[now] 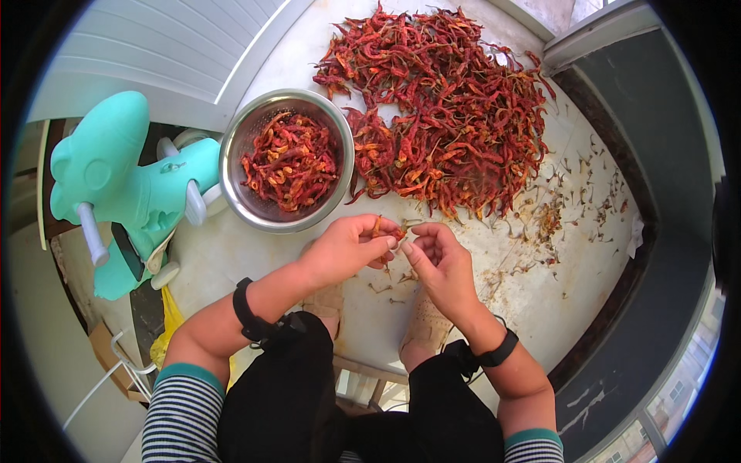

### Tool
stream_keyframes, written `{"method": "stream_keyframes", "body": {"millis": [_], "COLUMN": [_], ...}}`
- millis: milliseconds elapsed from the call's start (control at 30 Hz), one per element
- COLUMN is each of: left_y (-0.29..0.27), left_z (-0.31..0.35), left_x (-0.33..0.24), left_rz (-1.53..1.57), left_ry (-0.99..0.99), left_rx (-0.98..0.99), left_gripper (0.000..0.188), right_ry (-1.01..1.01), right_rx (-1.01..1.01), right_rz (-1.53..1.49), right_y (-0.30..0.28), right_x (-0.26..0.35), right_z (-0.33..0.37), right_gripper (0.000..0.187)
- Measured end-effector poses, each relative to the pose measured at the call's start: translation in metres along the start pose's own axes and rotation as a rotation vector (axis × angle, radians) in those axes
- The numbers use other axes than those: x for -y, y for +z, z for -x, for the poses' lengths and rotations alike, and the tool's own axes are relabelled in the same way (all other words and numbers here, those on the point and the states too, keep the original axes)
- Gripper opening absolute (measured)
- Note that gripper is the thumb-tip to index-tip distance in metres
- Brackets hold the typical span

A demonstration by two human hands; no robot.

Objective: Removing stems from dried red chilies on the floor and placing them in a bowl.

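Observation:
Between my two hands is a dried red chili (pixel 396 235), partly covered by my fingers. My left hand (pixel 351 248) closes around its body. At the chili's end, the thumb and forefinger of my right hand (pixel 441 265) are pinched together, apparently on the stem; the contact is too small to see clearly. Just beyond my left hand stands a steel bowl (pixel 234 202) with dried red chilies (pixel 289 162) inside. Ahead of both hands spreads a large pile of dried red chilies (pixel 448 116) on the pale floor.
Loose stems and bits (pixel 549 220) lie scattered on the floor to the right. A turquoise ride-on toy (pixel 123 174) stands left of the bowl, near a yellow bag (pixel 168 328). A dark wall panel (pixel 671 154) borders the right side. My feet are below my hands.

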State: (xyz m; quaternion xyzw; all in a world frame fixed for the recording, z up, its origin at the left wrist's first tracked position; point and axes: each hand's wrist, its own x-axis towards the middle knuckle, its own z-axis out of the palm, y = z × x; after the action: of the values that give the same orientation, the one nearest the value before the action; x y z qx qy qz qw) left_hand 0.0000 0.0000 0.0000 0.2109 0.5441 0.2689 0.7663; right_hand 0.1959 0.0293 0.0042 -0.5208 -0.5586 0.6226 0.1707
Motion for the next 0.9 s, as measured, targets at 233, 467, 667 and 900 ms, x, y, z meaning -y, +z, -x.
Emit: {"method": "stream_keyframes", "body": {"millis": [233, 467, 667, 900], "left_y": [0.003, -0.007, -0.009, -0.011], "left_z": [0.001, 0.001, -0.006, -0.004], "left_x": [-0.002, 0.008, 0.001, -0.001], "left_rz": [-0.126, -0.204, 0.232, 0.305], "left_ry": [0.17, 0.325, 0.171, 0.083], "left_rx": [0.012, 0.039, -0.022, 0.034], "left_gripper": [0.029, 0.026, 0.031, 0.033], "right_ry": [0.086, 0.399, 0.253, -0.038], "right_rx": [0.004, 0.195, 0.251, 0.238], "right_rz": [-0.392, -0.889, -0.306, 0.172], "right_y": [-0.002, -0.014, -0.035, -0.023], "right_x": [-0.002, 0.006, -0.016, 0.005], "right_z": [-0.011, -0.016, -0.01, -0.003], "right_gripper": [0.016, 0.014, 0.018, 0.023]}}
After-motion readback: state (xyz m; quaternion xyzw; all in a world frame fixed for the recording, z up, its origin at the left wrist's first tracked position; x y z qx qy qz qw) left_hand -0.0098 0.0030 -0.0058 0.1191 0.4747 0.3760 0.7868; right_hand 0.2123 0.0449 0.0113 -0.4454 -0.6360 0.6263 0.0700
